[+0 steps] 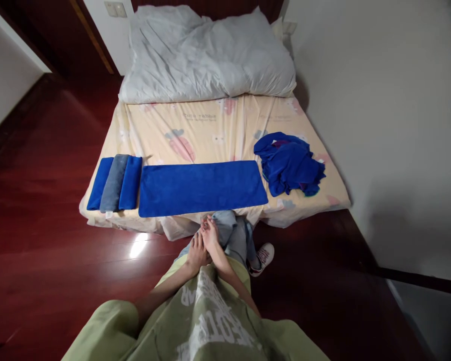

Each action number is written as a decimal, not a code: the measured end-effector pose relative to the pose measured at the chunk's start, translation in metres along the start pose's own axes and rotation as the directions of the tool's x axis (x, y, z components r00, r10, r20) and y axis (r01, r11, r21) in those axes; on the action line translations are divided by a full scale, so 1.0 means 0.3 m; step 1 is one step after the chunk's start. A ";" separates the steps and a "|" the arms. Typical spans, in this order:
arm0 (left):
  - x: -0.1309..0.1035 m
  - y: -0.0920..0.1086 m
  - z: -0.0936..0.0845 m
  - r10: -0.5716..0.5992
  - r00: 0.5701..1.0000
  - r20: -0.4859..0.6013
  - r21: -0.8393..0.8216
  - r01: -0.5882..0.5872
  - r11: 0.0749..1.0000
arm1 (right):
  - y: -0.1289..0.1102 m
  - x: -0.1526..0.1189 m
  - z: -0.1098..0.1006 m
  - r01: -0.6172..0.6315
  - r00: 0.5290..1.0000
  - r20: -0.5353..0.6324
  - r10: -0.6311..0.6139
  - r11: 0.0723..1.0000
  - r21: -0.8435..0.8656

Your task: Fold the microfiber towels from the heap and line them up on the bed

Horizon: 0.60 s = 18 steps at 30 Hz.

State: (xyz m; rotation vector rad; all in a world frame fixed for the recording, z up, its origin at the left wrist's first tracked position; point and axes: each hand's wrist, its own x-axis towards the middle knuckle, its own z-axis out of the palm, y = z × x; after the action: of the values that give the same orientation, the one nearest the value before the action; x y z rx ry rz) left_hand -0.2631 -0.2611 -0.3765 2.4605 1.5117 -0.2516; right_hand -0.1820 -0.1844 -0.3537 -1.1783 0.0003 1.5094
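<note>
My left hand (pixel 198 253) and my right hand (pixel 209 234) rest together in front of my thighs, near the front edge of the bed. Fingers of the left lie loosely against the right; neither hand holds anything. Just beyond them a blue towel (pixel 203 188) is spread flat as a long rectangle on the bed. To its left are folded towels: a blue one (pixel 100 184), a grey one (pixel 115 183) and another blue one (pixel 131 183), side by side. A crumpled heap of blue cloth (pixel 291 163) lies to the right.
The bed (pixel 210 135) has a cream sheet printed with carrots and rabbits. A white quilt (pixel 210 55) is bunched at its far end. A grey-white wall (pixel 391 115) runs along the right, and dark red flooring (pixel 45 240) surrounds the near and left sides.
</note>
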 end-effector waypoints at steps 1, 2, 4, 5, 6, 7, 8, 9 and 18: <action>0.001 -0.001 -0.003 -0.003 1.000 -0.018 0.008 0.003 1.000 | -0.007 0.021 0.004 -0.025 1.000 0.005 0.025 0.998 0.060; 0.003 -0.001 -0.005 -0.008 0.999 -0.041 0.015 0.009 1.000 | -0.015 0.040 0.006 -0.044 0.999 0.012 0.043 0.994 0.101; 0.004 0.004 -0.008 -0.016 0.996 -0.084 0.020 0.017 1.000 | -0.025 0.073 0.011 -0.063 0.998 0.019 0.060 0.988 0.144; 0.004 0.006 -0.007 -0.017 0.995 -0.097 0.020 0.019 1.000 | -0.026 0.086 0.013 -0.061 0.998 0.024 0.058 0.987 0.152; 0.004 0.008 -0.007 -0.016 0.995 -0.103 0.021 0.019 1.000 | -0.023 0.096 0.016 -0.055 0.998 0.034 0.050 0.986 0.157; 0.005 0.009 -0.006 -0.015 0.994 -0.104 0.023 0.018 1.000 | -0.017 0.103 0.018 -0.047 0.998 0.046 0.040 0.986 0.160; 0.005 0.010 -0.006 -0.014 0.995 -0.100 0.028 0.017 0.999 | -0.010 0.108 0.019 -0.038 0.998 0.055 0.029 0.986 0.164; 0.006 0.010 -0.006 -0.012 0.996 -0.094 0.037 0.016 0.999 | -0.003 0.112 0.019 -0.031 0.998 0.060 0.021 0.985 0.169; 0.007 0.008 -0.017 -0.024 0.999 -0.039 0.080 0.027 0.996 | 0.011 0.125 0.034 -0.030 0.999 0.024 0.027 0.988 0.148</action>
State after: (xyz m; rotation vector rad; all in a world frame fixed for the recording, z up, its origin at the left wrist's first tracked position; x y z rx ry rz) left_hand -0.2598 -0.2588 -0.3719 2.5229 1.5792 -0.2780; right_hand -0.1846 -0.1519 -0.3750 -1.0460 0.1133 1.5204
